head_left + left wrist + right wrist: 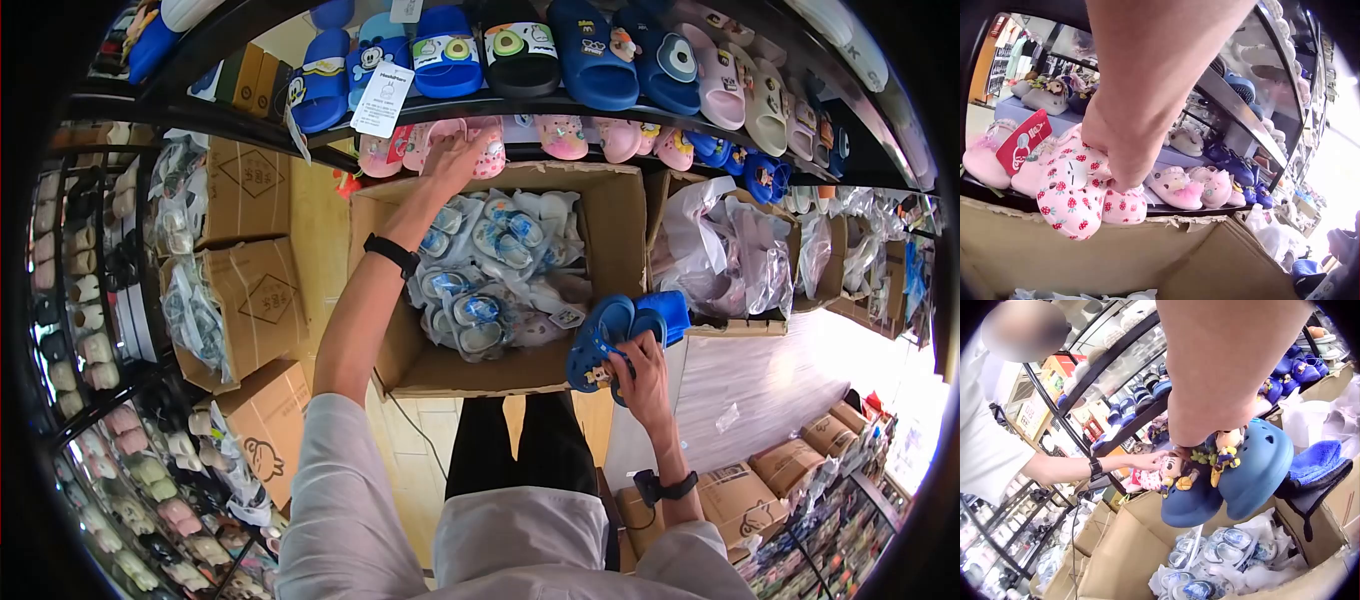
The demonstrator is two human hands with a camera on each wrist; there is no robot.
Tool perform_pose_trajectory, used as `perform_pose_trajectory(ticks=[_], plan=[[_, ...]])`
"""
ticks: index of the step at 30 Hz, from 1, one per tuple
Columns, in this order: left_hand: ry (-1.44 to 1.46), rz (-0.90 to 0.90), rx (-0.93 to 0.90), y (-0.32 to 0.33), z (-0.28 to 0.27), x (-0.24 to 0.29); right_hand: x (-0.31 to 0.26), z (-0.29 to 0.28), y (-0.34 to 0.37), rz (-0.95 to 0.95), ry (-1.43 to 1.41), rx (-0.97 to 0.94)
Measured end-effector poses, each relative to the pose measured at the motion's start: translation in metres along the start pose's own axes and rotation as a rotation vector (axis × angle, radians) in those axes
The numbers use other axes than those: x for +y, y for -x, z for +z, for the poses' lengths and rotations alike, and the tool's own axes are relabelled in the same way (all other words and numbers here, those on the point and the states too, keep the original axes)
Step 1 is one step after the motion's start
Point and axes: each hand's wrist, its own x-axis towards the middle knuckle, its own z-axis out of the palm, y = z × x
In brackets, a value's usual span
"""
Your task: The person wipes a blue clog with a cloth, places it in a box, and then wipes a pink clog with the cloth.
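My left hand (455,162) reaches to the lower shelf and grips a pair of pink clogs (1070,200) printed with strawberries. They lean out over the shelf edge with their toes toward me, and my wrist hides most of the fingers. My right hand (640,368) holds a pair of blue clogs (600,340) by their upper part, over the near right corner of a cardboard box. Small cartoon figures (1227,459) decorate the blue clogs. Beside them, at the box corner, is a bright blue cloth (663,314) with a dark edge.
The open cardboard box (470,380) before me holds several bagged pairs of blue-and-white shoes (505,235). Another box (720,325) with plastic-wrapped items stands to its right. Slides (447,55) line the upper shelf. Cartons (255,305) and shoe racks (85,300) stand at the left.
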Motion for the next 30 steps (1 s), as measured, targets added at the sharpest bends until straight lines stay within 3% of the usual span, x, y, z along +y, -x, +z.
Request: perform_pose_trajectory(ticks=[2,9,12,14,18,21,25,30], plan=[[0.033,-0.106,0.019,-0.001,0.006,0.002,0.002,-0.001,-0.005,-0.022,0.006,-0.009],[0.189,-0.166,0.044,0.016,-0.003,0.017,-0.006,0.0,-0.021,-0.115,0.037,-0.046],[0.217,-0.149,0.105,0.078,-0.021,0.045,-0.007,0.0,-0.031,-0.145,0.053,-0.063],[0.312,-0.24,0.086,0.133,-0.036,0.068,-0.007,0.005,-0.048,-0.166,0.047,-0.055],[0.382,-0.454,-0.074,0.244,-0.028,0.112,-0.02,0.033,-0.105,-0.321,0.037,-0.041],[0.442,-0.541,-0.122,0.326,0.012,0.144,-0.036,0.062,-0.171,-0.438,-0.008,-0.048],[0.63,-0.734,-0.185,0.38,0.015,0.18,-0.045,0.111,-0.257,-0.656,0.006,-0.04],[0.739,-0.863,-0.074,0.407,0.02,0.206,-0.035,0.153,-0.331,-0.714,-0.064,-0.102]])
